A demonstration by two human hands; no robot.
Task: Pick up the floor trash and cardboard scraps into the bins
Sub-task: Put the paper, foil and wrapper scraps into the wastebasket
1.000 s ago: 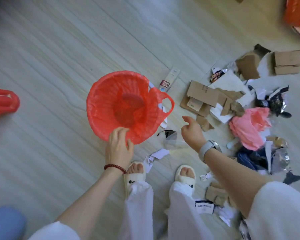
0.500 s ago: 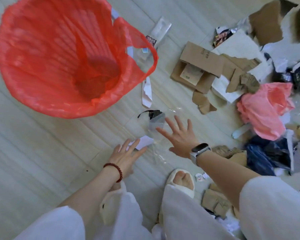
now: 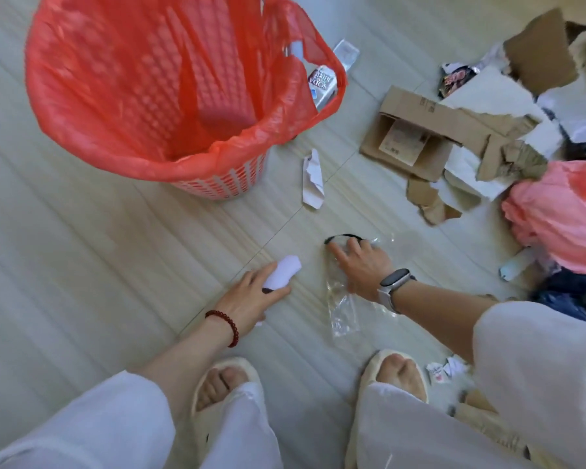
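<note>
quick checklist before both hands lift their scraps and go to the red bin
1. Left hand grips the white paper scrap: ok.
2. Right hand on the clear plastic wrapper: touching; a closed grip, cannot tell.
3. Wrapper free of the right slipper: ok.
4. Red bin upright, mouth open: ok.
5. Bag liner over the rim: ok.
6. Floor between the hands and the bin clear: ok.

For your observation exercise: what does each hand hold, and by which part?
Left hand grips a white paper scrap by its near end. Right hand rests on clear plastic wrap; whether it grips is unclear.
</note>
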